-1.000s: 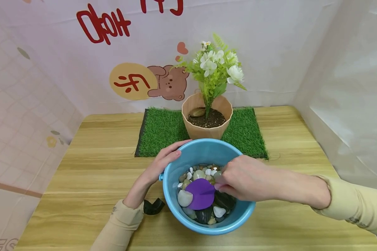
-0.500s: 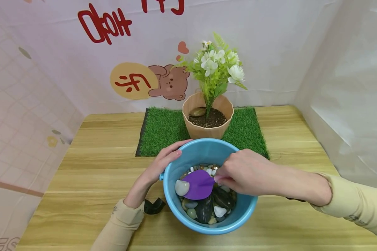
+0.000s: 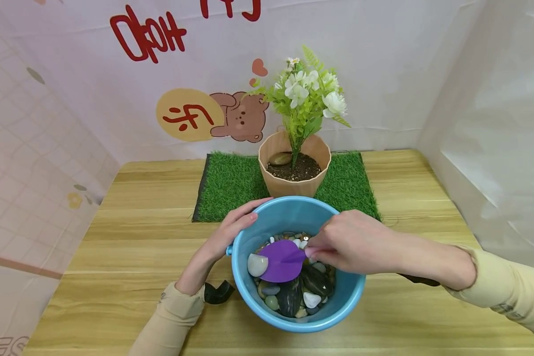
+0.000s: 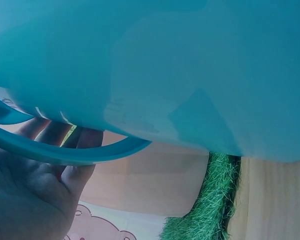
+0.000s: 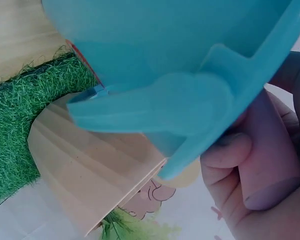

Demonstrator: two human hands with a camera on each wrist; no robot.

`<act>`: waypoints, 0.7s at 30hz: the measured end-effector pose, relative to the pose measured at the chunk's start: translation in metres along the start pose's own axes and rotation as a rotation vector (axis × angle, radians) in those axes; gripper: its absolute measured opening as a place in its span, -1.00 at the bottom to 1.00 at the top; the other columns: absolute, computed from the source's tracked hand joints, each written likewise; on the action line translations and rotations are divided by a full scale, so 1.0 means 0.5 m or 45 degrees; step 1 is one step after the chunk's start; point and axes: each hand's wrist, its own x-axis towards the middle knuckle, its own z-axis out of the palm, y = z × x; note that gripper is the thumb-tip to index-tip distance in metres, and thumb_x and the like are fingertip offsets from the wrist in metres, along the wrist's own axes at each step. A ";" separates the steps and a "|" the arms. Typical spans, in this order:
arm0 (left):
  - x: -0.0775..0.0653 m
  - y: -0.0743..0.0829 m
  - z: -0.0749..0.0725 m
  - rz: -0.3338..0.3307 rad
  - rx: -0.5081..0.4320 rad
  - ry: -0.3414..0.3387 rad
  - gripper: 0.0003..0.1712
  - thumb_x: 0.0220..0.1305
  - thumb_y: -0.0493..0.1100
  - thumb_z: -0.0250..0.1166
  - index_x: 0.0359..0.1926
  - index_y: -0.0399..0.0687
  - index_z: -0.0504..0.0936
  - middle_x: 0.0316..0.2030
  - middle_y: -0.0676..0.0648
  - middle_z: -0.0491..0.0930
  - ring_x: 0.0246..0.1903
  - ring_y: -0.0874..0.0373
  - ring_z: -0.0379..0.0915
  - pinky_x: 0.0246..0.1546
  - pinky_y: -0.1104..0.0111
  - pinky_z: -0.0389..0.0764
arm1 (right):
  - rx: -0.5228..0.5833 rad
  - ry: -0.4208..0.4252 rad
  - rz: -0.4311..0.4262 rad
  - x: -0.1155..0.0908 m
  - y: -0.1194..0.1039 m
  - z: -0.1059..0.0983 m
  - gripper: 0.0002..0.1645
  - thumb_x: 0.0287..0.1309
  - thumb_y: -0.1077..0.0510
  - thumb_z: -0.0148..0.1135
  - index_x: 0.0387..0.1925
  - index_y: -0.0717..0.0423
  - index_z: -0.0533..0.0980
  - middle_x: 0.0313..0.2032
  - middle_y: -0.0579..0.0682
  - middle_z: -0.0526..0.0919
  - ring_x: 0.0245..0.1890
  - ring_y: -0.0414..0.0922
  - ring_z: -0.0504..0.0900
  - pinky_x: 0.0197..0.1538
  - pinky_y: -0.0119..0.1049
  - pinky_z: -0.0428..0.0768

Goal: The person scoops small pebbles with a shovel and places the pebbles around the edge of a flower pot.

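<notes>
A light blue bucket contains many stones, with large black ones and smaller pale ones. My right hand reaches over its right rim and grips a toy shovel by the pink handle. Inside, the purple shovel blade lies over the stones, its left edge against a smooth whitish stone. I cannot tell whether that stone rests on the blade. My left hand rests against the bucket's left side, fingers extended along the outside. The blue carrying handle passes across these fingers in the left wrist view.
Behind the bucket, a peach flowerpot with white flowers and dark soil stands on a green turf mat. A brown stone lies on the soil. Wooden tabletop surrounds everything, with cloth walls at the back and sides.
The shovel blade has moved slightly away from me, and the whitish stone has shifted up and left with it. More black stone shows below. My left hand and the bucket have stayed put.
</notes>
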 end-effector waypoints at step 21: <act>-0.001 0.007 0.004 0.020 0.002 -0.003 -0.35 0.58 -0.07 -0.07 0.59 -0.14 0.28 0.47 -0.36 0.42 0.39 -0.33 0.47 0.29 0.18 0.68 | 0.088 0.031 0.077 -0.052 0.024 -0.057 -0.77 0.49 -0.05 0.25 -0.38 -0.36 0.64 -0.65 -0.50 0.38 -0.59 -0.58 0.23 -0.53 -0.59 0.26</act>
